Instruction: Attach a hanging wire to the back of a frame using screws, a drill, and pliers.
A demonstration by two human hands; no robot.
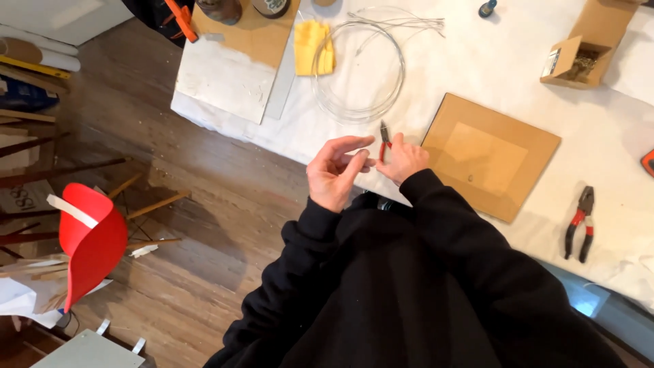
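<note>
My right hand [403, 160] is shut on small red-handled pliers [385, 138], whose tips point up toward a coil of thin silvery wire [357, 71] on the white-covered table [477, 68]. My left hand [335, 170] is held close beside it, with thumb and fingers pinched lightly together; whether a bit of wire sits between them is too small to tell. Both hands hover at the table's near edge, in black sleeves.
A brown board [489, 155] lies right of my hands, and larger red-and-black pliers [580, 221] further right. An open cardboard box of small metal parts [575, 63], a yellow cloth [312, 46] and a cardboard sheet [248, 31] sit farther back. A red chair [92, 238] stands on the wooden floor at left.
</note>
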